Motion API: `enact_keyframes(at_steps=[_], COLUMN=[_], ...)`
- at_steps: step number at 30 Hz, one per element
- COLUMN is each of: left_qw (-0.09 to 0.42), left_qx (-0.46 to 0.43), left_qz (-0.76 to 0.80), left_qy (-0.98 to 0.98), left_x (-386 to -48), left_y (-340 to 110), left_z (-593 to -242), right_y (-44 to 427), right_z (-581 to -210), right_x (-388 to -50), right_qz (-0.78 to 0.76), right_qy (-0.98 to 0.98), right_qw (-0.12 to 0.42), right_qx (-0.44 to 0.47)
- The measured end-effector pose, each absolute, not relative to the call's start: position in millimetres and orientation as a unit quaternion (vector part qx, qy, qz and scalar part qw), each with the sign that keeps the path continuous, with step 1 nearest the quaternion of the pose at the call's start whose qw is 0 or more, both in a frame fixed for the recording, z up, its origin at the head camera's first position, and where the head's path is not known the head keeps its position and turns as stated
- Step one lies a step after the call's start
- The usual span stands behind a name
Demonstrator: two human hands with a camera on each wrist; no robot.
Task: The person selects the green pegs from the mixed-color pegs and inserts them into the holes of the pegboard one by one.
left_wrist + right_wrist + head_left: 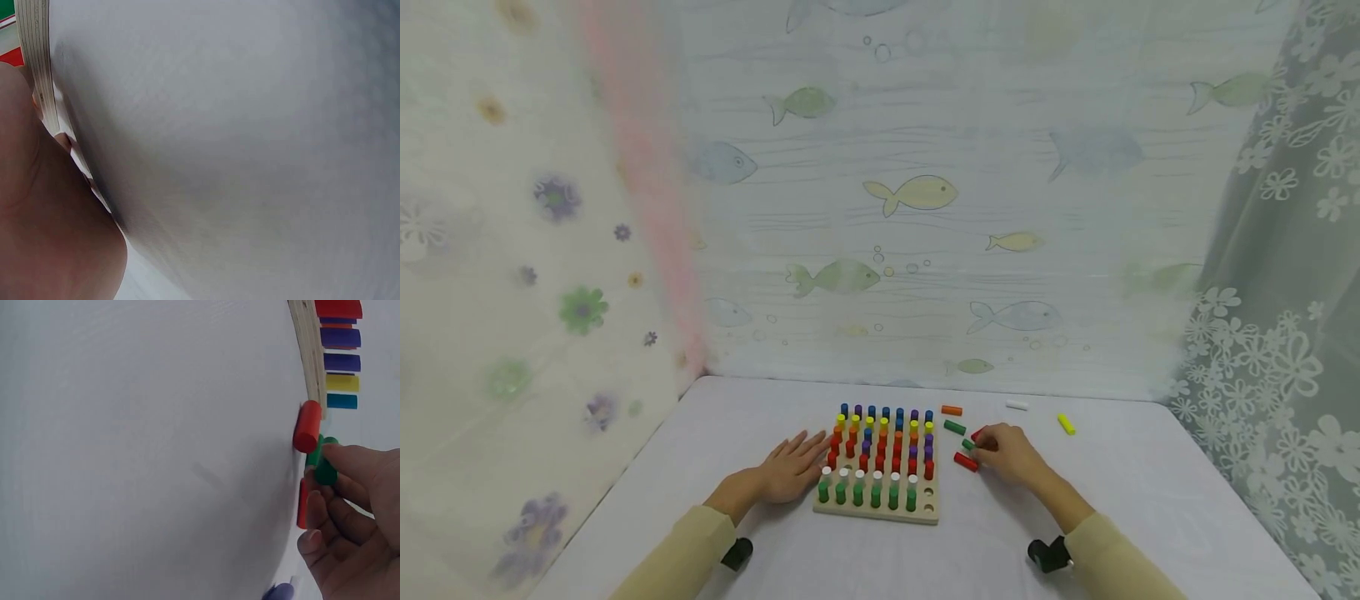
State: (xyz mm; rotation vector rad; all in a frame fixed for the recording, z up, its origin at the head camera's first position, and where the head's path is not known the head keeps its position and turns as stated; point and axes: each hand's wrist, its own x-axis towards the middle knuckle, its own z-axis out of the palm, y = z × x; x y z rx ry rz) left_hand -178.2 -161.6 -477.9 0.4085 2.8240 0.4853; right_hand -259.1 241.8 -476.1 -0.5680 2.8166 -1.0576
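Observation:
A wooden pegboard (876, 516) stands on the white table with rows of coloured pegs upright in it. Two holes show bare at its front right corner, and another shows in the left part. My left hand (792, 469) lies flat with straight fingers along the board's left edge, touching it. Right of the board, my right hand (1011, 454) pinches a green peg (327, 467) between thumb and fingers. A red peg (966, 462) lies just in front of that hand. Another green peg (955, 427) lies behind it, and a second red peg (976, 434) is partly hidden by the fingers.
Farther back on the table (985, 550) lie an orange peg (952, 410), a white peg (1017, 406) and a yellow peg (1067, 424). A purple rounded end (282, 592) shows low in the right wrist view. Patterned curtains (917, 250) hang behind the table and at both sides.

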Motion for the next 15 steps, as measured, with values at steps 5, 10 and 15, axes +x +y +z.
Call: enact_keyframes(at_steps=[5, 10, 15], left_qw=[0.117, 0.120, 0.125], left_qx=[0.139, 0.143, 0.143], left_qz=[0.170, 0.167, 0.161], left_qy=[0.969, 0.968, 0.969], left_x=[-183, -185, -183], left_y=[-166, -167, -165], left_z=[-486, -485, -478], right_y=[247, 251, 252], right_z=[-469, -462, -454], right_x=[-254, -250, -244], right_qz=[-0.345, -0.351, -0.361], right_qy=[0.916, 0.908, 0.901], right_qw=[0.023, 0.004, -0.009], right_qx=[-0.204, -0.231, -0.241])
